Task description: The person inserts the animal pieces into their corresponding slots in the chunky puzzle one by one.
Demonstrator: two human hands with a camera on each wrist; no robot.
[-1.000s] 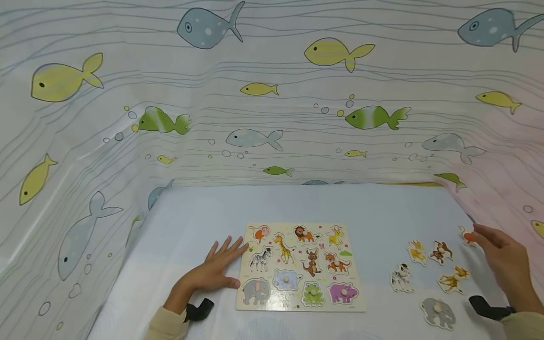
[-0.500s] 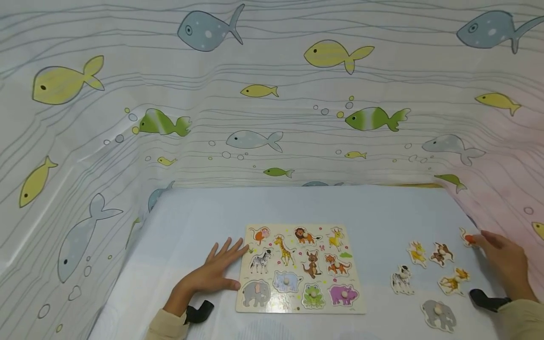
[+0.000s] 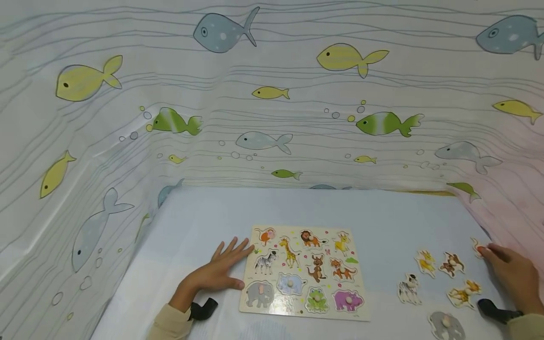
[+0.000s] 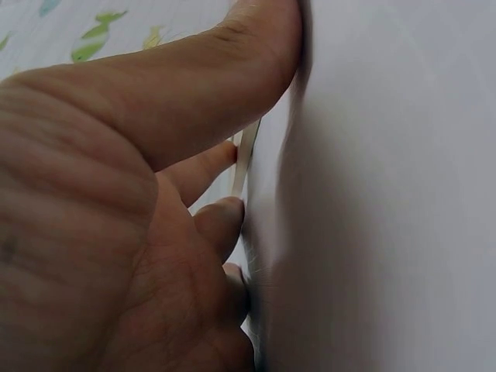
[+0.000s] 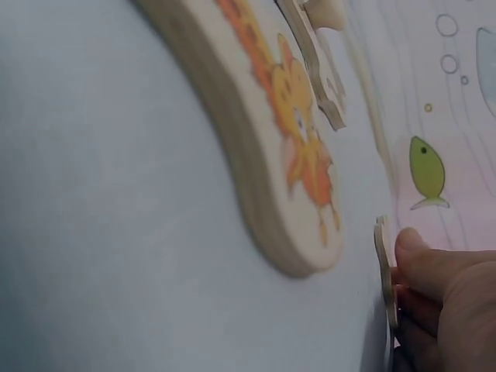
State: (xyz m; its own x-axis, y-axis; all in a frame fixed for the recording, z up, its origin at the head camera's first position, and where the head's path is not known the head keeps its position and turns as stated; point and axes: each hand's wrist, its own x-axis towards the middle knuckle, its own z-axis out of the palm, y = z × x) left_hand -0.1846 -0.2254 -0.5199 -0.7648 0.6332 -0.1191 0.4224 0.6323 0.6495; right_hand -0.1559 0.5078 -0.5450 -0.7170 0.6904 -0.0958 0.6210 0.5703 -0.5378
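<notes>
A wooden puzzle board (image 3: 303,283) with animal pictures lies on the table. My left hand (image 3: 218,271) rests with fingers spread at its left edge, fingertips and thumb against the rim; the left wrist view shows this hand (image 4: 155,232) low beside the tabletop. At the far right, my right hand (image 3: 512,271) pinches the red monkey puzzle piece (image 3: 477,248) with thumb and fingers, which cover part of it. In the right wrist view that piece (image 5: 386,267) appears edge-on, close to the table. A giraffe piece (image 5: 291,155) fills the foreground there.
Right of the board lie a zebra piece (image 3: 409,289), a yellow deer-like piece (image 3: 425,262), a brown kangaroo piece (image 3: 452,264), the giraffe piece (image 3: 465,293) and an elephant piece (image 3: 446,325). Knobbed frog (image 3: 317,300) and hippo (image 3: 348,301) pieces sit in the board. A fish-patterned cloth (image 3: 263,113) hangs behind.
The head view has shifted, so the scene sits slightly farther right and lower. My right hand has come down a little at the monkey piece; the left hand has stayed at the board.
</notes>
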